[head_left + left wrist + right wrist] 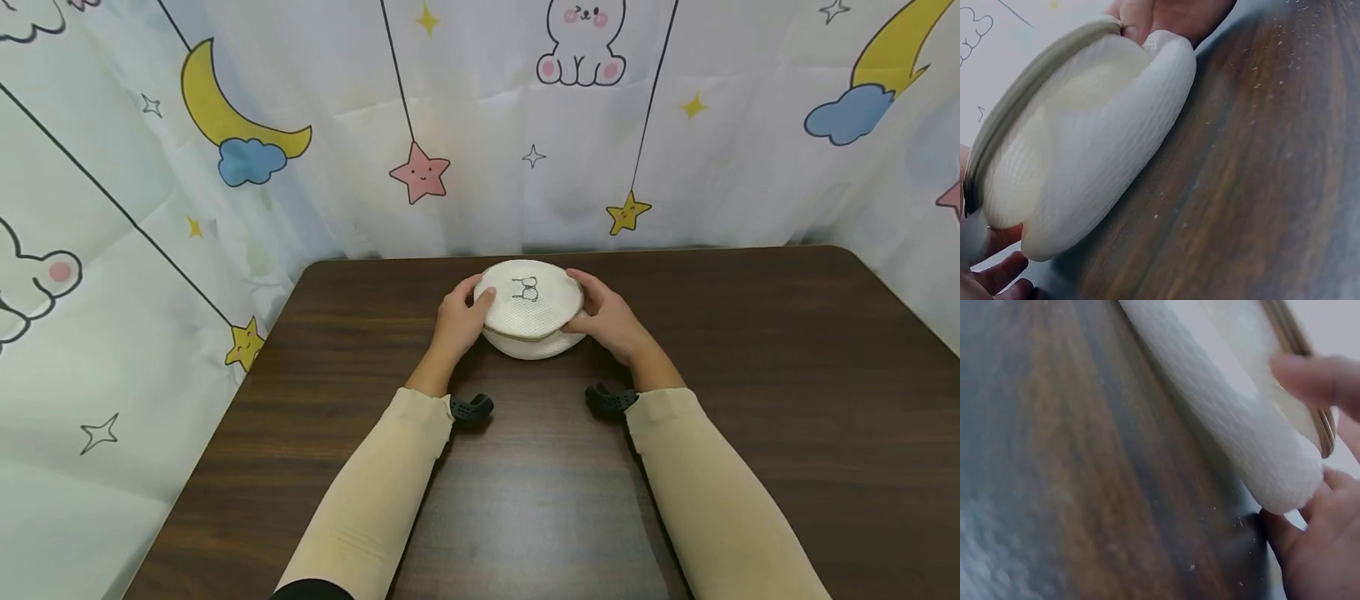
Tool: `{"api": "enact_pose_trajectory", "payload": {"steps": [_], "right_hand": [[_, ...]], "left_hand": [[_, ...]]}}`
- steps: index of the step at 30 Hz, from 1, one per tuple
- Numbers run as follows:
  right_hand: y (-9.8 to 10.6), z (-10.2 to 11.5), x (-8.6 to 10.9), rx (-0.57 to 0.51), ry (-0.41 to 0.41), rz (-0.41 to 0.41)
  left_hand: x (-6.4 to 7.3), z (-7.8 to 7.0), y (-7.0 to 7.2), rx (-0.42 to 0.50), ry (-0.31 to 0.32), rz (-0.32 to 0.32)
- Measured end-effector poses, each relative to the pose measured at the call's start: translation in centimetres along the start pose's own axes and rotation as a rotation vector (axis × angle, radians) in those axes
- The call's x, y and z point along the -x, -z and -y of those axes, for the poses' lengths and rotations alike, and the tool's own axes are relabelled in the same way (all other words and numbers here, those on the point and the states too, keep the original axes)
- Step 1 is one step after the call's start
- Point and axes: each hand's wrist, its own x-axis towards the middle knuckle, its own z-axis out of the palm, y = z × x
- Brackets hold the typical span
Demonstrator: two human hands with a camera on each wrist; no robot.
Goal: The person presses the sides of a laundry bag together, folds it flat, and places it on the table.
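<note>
- Currently, I'm watching the white pouch [534, 312] sitting between both hands, near the far edge of the dark table [787, 375]; whether its base is resting on the wood, I'm not able to tell.
- Its soft lower side [1097, 144] is bulging and folding below the stiffer beige rim band [1025, 84], so I'm expecting the mesh to crumple inward if the two sides are being squeezed unevenly.
- The left hand [461, 317] is gripping the left edge, its thumb lying on the top face; too much weight from that thumb is what I'm fearing could be tipping the face down.
- The right hand [611, 321] is pinching the opposite edge, with a digit blurring beside the rim in the right wrist view; I'm judging that a fold of mesh could be getting caught there.
- If one hand is loosening before the other, the pouch is likely to be swinging or dropping on that side.
- Pale specks [1256, 84] are dotting the wood, and I'm suspecting they could be clinging to the mesh.
- Beyond, the patterned cloth [480, 108] is hanging just behind the table, so a hard forward push could be bumping the pouch into it.
</note>
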Motion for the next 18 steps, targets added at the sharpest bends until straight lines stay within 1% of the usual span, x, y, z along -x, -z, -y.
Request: {"api": "enact_pose_trajectory", "payload": {"steps": [5,7,10,12,14,15,16,18], "right_hand": [[0.0,0.4,0.2,0.022,-0.036,-0.160],[-0.3,1.3,0.7,0.047,-0.042,-0.213],[-0.3,1.3,0.6,0.110,-0.027,-0.303],[-0.3,0.9,0.4,0.136,-0.016,-0.366],[0.0,0.0,0.0,0.135,-0.023,-0.416],[-0.1,0.1,0.0,0.120,-0.034,-0.432],[-0.1,0.1,0.0,0.098,-0.046,-0.441],[-0.1,0.3,0.1,0.054,-0.067,-0.431]], "left_hand": [[0.0,0.1,0.3,0.049,-0.004,-0.050],[0.0,0.2,0.3,0.062,-0.004,-0.057],[0.1,0.1,0.3,0.054,0.001,-0.053],[0.1,0.0,0.3,0.042,0.001,-0.044],[0.1,-0.1,0.2,0.032,-0.001,-0.020],[0.1,-0.1,0.1,0.027,-0.007,-0.007],[0.0,-0.1,0.0,0.020,-0.017,0.011],[-0.1,-0.2,-0.1,0.000,-0.046,0.052]]}}
